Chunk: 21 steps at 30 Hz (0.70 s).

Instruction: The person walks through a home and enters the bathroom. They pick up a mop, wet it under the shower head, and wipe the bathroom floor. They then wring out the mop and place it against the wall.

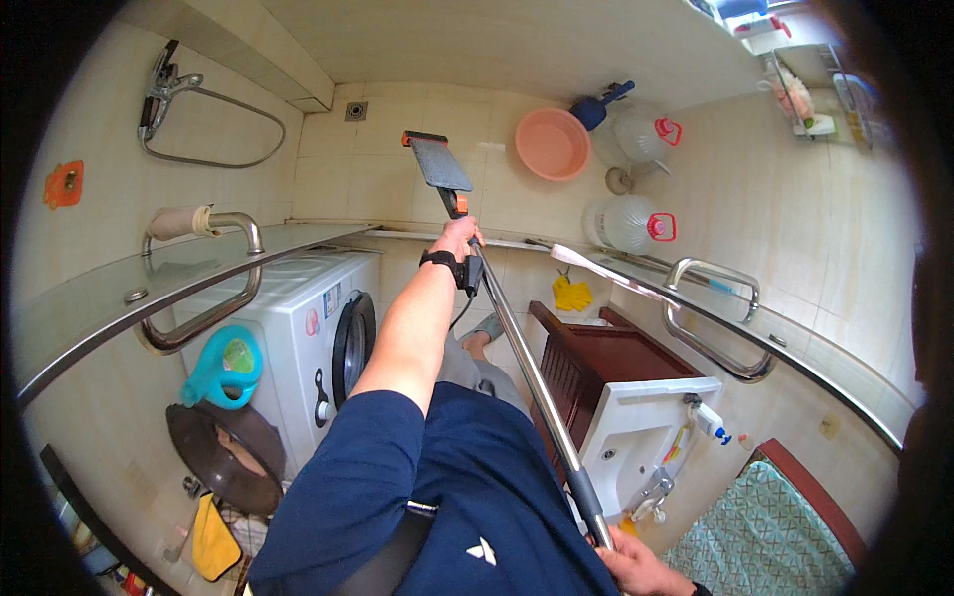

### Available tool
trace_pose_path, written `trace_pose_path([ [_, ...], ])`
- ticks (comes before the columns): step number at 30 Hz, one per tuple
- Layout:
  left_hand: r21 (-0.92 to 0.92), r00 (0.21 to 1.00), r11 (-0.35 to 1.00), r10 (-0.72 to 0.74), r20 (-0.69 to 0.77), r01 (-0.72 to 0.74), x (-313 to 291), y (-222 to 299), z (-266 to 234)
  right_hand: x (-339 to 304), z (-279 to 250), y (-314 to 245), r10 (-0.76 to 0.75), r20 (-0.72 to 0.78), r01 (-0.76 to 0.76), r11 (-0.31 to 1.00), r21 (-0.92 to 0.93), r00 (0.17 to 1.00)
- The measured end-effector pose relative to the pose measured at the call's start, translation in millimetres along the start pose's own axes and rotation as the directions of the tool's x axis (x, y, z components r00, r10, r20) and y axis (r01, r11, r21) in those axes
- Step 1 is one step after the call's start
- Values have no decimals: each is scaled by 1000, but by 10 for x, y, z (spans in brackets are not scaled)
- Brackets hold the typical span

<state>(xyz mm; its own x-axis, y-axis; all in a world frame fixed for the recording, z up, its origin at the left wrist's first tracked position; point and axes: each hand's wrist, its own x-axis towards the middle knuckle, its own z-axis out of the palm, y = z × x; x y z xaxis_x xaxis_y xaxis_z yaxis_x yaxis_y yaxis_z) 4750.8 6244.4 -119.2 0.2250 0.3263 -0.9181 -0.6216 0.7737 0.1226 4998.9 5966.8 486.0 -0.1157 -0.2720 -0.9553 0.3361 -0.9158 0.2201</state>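
A long-handled flat mop [519, 343] crosses the view from lower right to upper middle. Its head, with a grey pad [442, 164] and orange ends, hangs above the beige tiles. My left hand [460, 236], arm stretched forward, is closed round the pole just below the head. My right hand [636, 564], at the lower right, grips the pole's other end near my body. A black band with a small dark box and cable [467, 270] sits on my left wrist. Some fingers of both hands are hidden.
A pink basin [553, 145], a blue dipper [593, 107] and clear plastic jugs [628, 224] stand at the far right. Glass doors with metal handles [253, 258] flank me. A white washing machine [298, 328] stands left; a washbasin [636, 432] and dark red cabinet [611, 353] stand right.
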Motion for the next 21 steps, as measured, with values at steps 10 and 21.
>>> trace_pose_path([
  [10, 313, 996, 947, 89, -19, -79, -45, 45, 26, -71, 25, 460, -155, 5, 149, 955, 256, 988],
  [21, 320, 996, 947, 54, -69, -29, -182, -81, 52, -135, 238, 205, 9, -218, 34, 981, 192, 976],
])
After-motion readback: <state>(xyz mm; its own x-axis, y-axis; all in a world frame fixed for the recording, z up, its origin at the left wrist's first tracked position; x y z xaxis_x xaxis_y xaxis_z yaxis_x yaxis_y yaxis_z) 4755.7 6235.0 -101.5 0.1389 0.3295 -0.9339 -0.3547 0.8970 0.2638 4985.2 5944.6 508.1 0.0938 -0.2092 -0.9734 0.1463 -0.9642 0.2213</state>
